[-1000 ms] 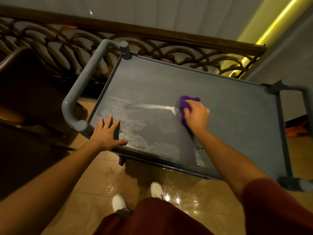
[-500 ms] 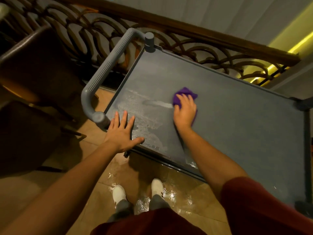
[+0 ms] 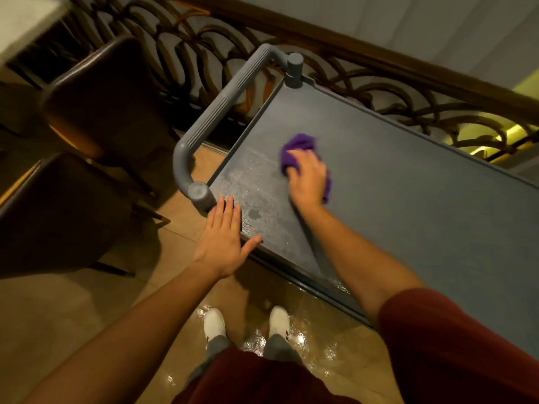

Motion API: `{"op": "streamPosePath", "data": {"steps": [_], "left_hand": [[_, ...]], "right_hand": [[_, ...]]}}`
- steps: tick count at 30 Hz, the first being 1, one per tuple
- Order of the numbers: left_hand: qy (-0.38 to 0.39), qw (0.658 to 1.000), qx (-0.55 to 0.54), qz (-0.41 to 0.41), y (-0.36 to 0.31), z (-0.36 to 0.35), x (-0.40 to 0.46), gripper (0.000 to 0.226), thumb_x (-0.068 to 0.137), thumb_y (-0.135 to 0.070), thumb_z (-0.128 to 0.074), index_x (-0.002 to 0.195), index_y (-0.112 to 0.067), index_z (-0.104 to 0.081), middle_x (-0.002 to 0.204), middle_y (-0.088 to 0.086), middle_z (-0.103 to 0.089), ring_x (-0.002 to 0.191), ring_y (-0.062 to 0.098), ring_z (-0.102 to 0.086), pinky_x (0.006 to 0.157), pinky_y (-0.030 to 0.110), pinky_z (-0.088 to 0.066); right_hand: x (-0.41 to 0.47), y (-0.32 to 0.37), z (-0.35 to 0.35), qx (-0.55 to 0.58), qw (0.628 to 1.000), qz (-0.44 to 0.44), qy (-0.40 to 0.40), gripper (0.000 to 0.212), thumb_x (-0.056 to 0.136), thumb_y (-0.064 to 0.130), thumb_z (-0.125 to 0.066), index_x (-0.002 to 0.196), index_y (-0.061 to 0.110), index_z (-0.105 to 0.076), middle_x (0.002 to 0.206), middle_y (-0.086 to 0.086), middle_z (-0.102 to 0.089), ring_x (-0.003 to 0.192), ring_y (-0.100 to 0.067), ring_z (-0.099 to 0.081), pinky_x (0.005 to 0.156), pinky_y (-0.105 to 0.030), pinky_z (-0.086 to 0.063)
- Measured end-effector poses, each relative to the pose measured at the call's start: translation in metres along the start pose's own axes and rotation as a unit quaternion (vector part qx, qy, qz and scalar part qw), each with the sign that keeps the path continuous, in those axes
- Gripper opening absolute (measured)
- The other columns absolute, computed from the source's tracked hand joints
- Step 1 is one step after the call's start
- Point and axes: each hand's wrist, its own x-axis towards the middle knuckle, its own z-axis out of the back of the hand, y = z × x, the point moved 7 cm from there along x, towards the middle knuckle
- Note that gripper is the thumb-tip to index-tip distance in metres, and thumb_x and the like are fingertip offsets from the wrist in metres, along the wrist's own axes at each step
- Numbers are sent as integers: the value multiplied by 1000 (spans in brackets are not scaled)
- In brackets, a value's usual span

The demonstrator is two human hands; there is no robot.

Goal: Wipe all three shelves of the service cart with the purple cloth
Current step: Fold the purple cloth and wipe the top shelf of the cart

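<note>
The grey service cart's top shelf point(image 3: 408, 182) fills the right half of the view, with a wet, soapy patch at its near left end. My right hand point(image 3: 309, 177) presses the bunched purple cloth point(image 3: 297, 147) flat onto the shelf beside that patch. Fingers of my left hand point(image 3: 226, 234) are spread, the palm resting on the shelf's near left corner rim, just below the grey handle post. The lower shelves are hidden under the top one.
The cart's grey push handle point(image 3: 215, 118) juts out to the left. Two dark brown chairs point(image 3: 96, 100) stand close on the left. A wooden railing with scrollwork point(image 3: 364, 71) runs behind the cart. The tiled floor by my white shoes point(image 3: 215, 323) is wet.
My right hand has slid the purple cloth left and away across the shelf toward the handle end. The left hand has stayed on the corner. The view has swung left.
</note>
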Motion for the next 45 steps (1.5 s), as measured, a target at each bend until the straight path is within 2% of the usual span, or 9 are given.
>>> {"op": "streamPosePath", "data": {"steps": [5, 11, 15, 23, 27, 30, 36, 41, 45], "left_hand": [[-11, 1000, -7, -8, 0, 8, -18, 91, 92, -76, -17, 158, -14, -1, 166, 10, 11, 152, 26, 17, 124, 47, 1], [-6, 997, -65, 50, 3, -1, -39, 99, 84, -86, -15, 157, -24, 9, 164, 6, 23, 150, 25, 25, 123, 56, 0], [-23, 992, -102, 67, -3, -6, -39, 109, 81, -89, -22, 156, -19, 12, 163, 6, 28, 149, 25, 28, 124, 53, -2], [6, 996, -63, 62, -1, -10, -36, 124, 72, -92, -33, 156, -13, 13, 162, 13, 27, 148, 31, 29, 122, 54, -9], [56, 995, -62, 58, 0, -7, -33, 127, 73, -79, -57, 156, -15, 14, 162, 11, 29, 147, 31, 29, 121, 58, -14], [93, 993, -24, 66, -1, -6, -32, 131, 73, -56, -76, 155, -14, 16, 162, 13, 29, 148, 34, 27, 119, 59, -22], [141, 987, 27, 77, -4, -3, -32, 136, 71, -65, -73, 153, -13, 22, 161, 16, 30, 147, 39, 27, 114, 60, -30], [123, 991, 16, 56, -2, -6, -32, 137, 69, -71, -70, 154, -11, 20, 161, 18, 28, 147, 40, 27, 115, 60, -29], [100, 994, 34, 38, -14, 4, -27, 127, 74, -72, -64, 156, -9, 10, 164, 22, 15, 149, 42, 19, 119, 63, -11]], "right_hand": [[-34, 54, -22, -34, 971, 184, 152, 40, 91, 19, -64, 129, 29, -64, 137, 4, -64, 135, -22, -50, 116, -50, -34], [25, 32, -9, 1, 994, 34, 101, 40, 98, 37, -50, 137, 33, -57, 143, -4, -58, 140, -31, -43, 115, -56, -30], [-43, 65, -40, -46, 973, 141, 174, 37, 99, 42, -51, 134, 35, -59, 147, 6, -54, 144, -25, -36, 118, -52, -23], [-125, 38, 3, -163, 915, 272, 250, 46, 88, 47, -58, 133, 36, -60, 148, 3, -51, 132, -31, -44, 99, -46, -44], [-106, 36, 22, -155, 948, 192, 201, 49, 88, 53, -62, 132, 31, -59, 132, -3, -55, 118, -28, -53, 92, -44, -52], [-97, 69, -4, -157, 966, 136, 155, 55, 93, 55, -55, 143, 32, -50, 145, -8, -48, 127, -32, -46, 99, -46, -47], [-140, 21, 27, -248, 941, 150, 173, 57, 92, 42, -59, 146, 36, -43, 129, -13, -53, 110, -35, -56, 80, -41, -52], [-194, -115, 154, -326, 938, -93, 72, 54, 93, 41, -61, 143, 23, -49, 120, -22, -56, 107, -44, -57, 81, -49, -52], [-178, -90, 145, -257, 955, -149, 6, 46, 89, 45, -61, 124, 16, -60, 109, -23, -62, 100, -45, -62, 81, -48, -51]]}}
